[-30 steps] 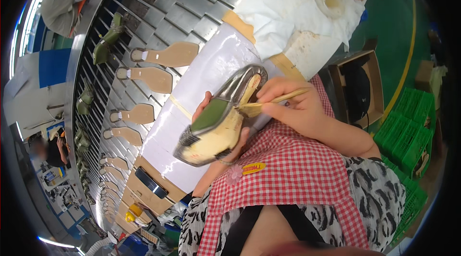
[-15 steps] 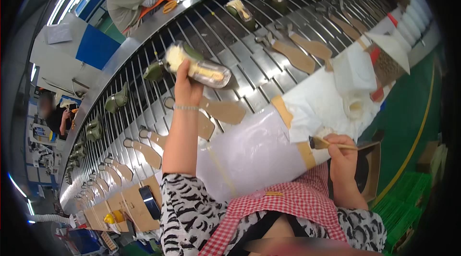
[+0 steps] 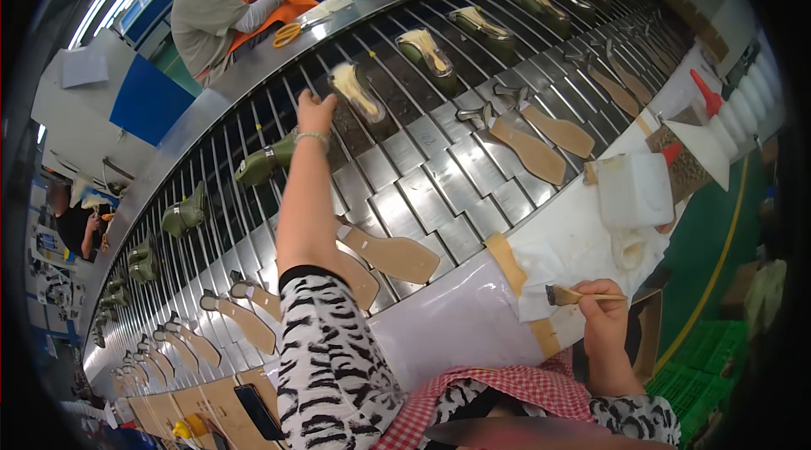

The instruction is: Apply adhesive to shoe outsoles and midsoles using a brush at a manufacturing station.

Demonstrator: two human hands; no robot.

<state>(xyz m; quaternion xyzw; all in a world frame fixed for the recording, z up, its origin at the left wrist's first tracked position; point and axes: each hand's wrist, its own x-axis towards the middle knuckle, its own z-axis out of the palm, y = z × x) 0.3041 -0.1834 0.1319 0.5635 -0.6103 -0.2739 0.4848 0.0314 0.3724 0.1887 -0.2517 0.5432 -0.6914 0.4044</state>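
My left hand [image 3: 316,112] is stretched out over the rail conveyor, fingers parted and holding nothing. Just to its right lies a green shoe upper on a last [image 3: 359,91], its cream underside facing up. On the other side, nearer me, a green shoe upper [image 3: 266,161] rests on its side, partly behind my wrist. In my right hand [image 3: 603,308] is a brush [image 3: 583,295] with a wooden handle and dark bristles, held over the white cloth [image 3: 541,260] at the bench edge.
Tan insoles with heels [image 3: 524,150] line the conveyor's near side. A white plastic container [image 3: 634,188] stands on the cloth. Behind the conveyor, a co-worker [image 3: 215,15] sits near yellow scissors [image 3: 287,35]. A phone [image 3: 258,412] lies on cardboard at lower left.
My left hand has set the green shoe upper down on the rails, underside up, and let go of it. My right hand still holds the brush, slightly lower in the picture.
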